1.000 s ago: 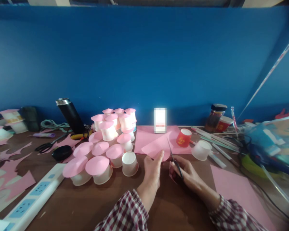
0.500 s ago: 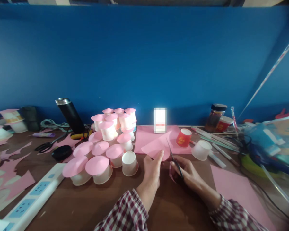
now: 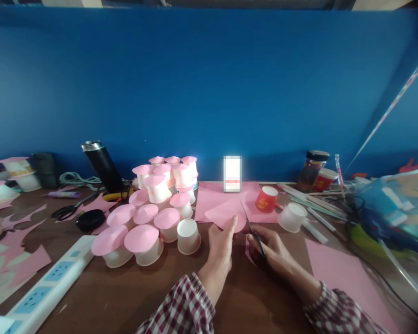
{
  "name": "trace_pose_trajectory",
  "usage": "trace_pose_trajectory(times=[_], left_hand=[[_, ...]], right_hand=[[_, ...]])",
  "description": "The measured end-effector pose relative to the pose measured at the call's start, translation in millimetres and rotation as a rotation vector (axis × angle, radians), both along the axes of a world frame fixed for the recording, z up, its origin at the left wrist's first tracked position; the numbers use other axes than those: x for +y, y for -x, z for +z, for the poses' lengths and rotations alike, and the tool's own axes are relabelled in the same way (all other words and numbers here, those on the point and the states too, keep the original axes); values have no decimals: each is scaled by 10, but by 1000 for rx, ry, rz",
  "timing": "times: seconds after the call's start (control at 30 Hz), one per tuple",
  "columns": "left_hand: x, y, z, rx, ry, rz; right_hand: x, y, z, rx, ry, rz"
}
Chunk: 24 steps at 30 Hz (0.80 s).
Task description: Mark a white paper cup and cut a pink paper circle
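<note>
Across the middle of the worktop (image 3: 107,297), the head view shows the left hand (image 3: 220,248) pinching a pink paper piece (image 3: 223,214) by its near edge, thumb on top. The right hand (image 3: 272,249) grasps black scissors (image 3: 256,238), blades at the piece's right side. Toward the worktop's back edge lie a pink sheet (image 3: 207,197) and, on its right part, an upside-down red cup (image 3: 265,202).

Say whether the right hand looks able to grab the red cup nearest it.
Probably not freely: the right hand holds scissors, though nothing seems to block its way to the red cup.
</note>
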State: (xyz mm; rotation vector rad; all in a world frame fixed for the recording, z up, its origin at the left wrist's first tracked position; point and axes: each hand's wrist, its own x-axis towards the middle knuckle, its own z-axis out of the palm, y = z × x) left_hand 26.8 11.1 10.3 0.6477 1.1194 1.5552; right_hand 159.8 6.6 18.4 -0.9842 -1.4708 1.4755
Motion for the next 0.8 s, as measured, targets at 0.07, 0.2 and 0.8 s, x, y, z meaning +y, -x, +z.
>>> trace_pose_trajectory(times=[0.07,0.2,0.8], left_hand=[[-1,2,2,6,15,17],[-18,5,43,11,-3,7],[-31,6,77,20,13,-14]], right_hand=[[0,2,4,4,8,8],[2,-6,7,2,11,15],[11,-20,20,-29,-40,-3]])
